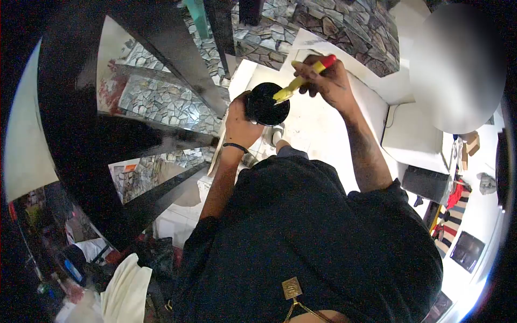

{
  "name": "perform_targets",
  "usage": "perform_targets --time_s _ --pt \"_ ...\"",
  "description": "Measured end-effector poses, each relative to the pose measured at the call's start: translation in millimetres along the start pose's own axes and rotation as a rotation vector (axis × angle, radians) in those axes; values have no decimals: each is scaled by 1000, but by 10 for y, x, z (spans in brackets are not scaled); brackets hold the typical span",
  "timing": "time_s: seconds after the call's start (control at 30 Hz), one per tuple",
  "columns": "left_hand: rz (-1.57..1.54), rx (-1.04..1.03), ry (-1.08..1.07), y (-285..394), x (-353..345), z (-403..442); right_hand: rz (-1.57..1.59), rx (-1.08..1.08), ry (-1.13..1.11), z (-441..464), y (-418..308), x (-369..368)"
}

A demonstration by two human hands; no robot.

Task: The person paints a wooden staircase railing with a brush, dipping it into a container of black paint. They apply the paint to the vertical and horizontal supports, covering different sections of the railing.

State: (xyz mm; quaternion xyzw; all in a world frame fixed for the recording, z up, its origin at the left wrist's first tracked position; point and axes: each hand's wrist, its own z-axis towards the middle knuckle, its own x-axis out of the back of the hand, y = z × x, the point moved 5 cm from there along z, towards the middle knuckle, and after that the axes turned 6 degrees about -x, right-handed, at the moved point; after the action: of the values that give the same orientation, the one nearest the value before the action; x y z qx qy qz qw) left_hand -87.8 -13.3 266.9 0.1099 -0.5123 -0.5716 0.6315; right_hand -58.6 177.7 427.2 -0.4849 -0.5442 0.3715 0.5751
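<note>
My left hand (241,125) is wrapped around the side of a round black paint container (264,110), whose dark, glossy inside faces up at me. In my right hand (327,85) is a paintbrush (296,84) with a yellow handle and a red end, slanting down to the left. Its lower end is over the container's rim. Whether the tip touches what is inside, I cannot tell. Dark smudges mark the fingers of my right hand.
Large dark beams (177,70), like an open staircase, run close along my left. Stone-patterned surfaces (159,102) lie behind them. On the right stand a white boxy piece (414,134) and a dark box (425,183). A pale cloth (126,290) hangs at lower left.
</note>
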Motion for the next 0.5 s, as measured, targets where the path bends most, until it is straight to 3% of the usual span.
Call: perform_targets --time_s 0.07,0.2,0.33,0.5 --pt "28 15 24 -13 50 4 306 6 25 -21 342 82" --pt "25 90 71 -68 138 45 568 -170 237 -145 681 211" --pt "-69 201 51 -121 106 126 719 -187 218 -286 903 276" --pt "-47 81 -13 -87 15 299 896 -73 134 -337 782 320"
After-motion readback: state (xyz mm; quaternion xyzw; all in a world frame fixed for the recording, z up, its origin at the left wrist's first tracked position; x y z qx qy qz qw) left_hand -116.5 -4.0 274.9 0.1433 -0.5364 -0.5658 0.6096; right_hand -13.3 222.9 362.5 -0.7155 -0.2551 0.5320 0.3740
